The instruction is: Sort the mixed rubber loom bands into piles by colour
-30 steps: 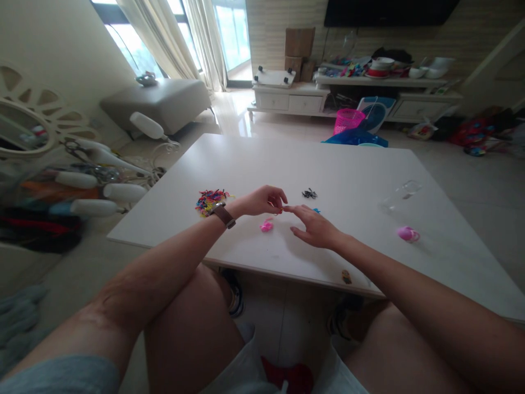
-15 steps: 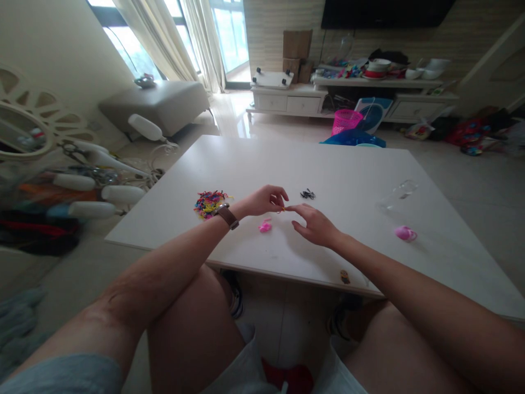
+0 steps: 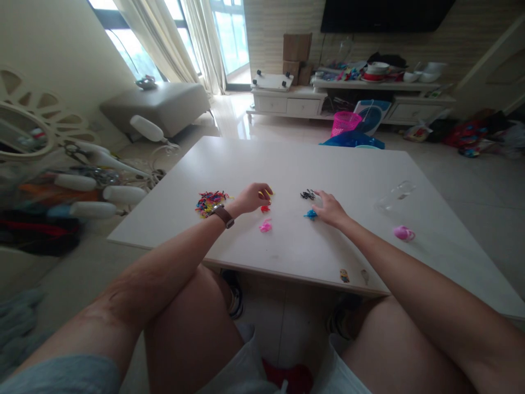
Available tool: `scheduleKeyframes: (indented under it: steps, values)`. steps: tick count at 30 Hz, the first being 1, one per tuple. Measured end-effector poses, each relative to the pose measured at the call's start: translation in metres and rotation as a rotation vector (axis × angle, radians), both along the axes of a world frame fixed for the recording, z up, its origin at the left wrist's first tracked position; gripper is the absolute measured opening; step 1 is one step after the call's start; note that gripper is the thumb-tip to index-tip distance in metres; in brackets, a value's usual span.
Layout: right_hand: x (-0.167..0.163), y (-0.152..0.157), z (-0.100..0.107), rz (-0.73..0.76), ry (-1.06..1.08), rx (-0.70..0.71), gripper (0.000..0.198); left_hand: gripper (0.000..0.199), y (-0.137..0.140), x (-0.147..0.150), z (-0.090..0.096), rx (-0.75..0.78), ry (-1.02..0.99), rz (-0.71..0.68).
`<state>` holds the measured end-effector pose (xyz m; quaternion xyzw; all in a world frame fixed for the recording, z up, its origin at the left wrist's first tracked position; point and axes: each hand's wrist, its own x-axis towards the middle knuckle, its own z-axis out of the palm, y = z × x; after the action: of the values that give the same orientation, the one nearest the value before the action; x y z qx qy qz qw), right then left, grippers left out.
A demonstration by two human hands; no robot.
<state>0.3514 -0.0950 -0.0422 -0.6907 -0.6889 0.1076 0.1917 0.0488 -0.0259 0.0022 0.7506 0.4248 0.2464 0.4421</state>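
Note:
My left hand (image 3: pixel 253 198), with a brown-strapped watch at the wrist, hovers over a few yellow bands (image 3: pixel 270 192) and a small red pile (image 3: pixel 265 209). Its fingers are curved and look apart, with yellow showing between them; a held band cannot be made out. My right hand (image 3: pixel 331 210) has its fingers spread, beside a blue pile (image 3: pixel 310 214) and a black pile (image 3: pixel 307 194) of bands. Nearer me lies a pink pile (image 3: pixel 266 225). The large mixed heap of coloured bands (image 3: pixel 209 202) sits left of my left wrist, partly behind it.
On the white table (image 3: pixel 246 158) a clear bottle-like container (image 3: pixel 400 196) lies to the right, with a pink-purple object (image 3: pixel 404 233) in front of it. A small cartoon figure sticker (image 3: pixel 343 276) is at the near edge. White lamp shades (image 3: pixel 92 209) stand close to the left side.
My hands have parted: the left has shifted slightly left, the right further right. The small orange loop between their fingertips is no longer visible. Blue and red piles now show.

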Motion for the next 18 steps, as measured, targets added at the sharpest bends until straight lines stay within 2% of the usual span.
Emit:
scheduleKeyframes:
  steps: [5, 8, 14, 18]
  values:
    - [-0.007, 0.005, -0.005, -0.001, -0.05, -0.073, 0.059, 0.024, 0.008, -0.01, -0.012, -0.002, -0.018, 0.024]
    - [-0.008, 0.005, -0.004, 0.002, -0.067, -0.105, 0.059, 0.023, 0.012, -0.013, -0.017, -0.062, -0.062, 0.032]
    - [-0.005, 0.002, 0.003, -0.028, -0.066, -0.054, 0.053, 0.023, 0.016, -0.015, -0.019, -0.063, -0.035, 0.074]
    - [-0.007, -0.003, 0.011, -0.018, -0.053, 0.0, 0.051, 0.023, 0.021, -0.016, -0.019, -0.024, 0.034, 0.22]
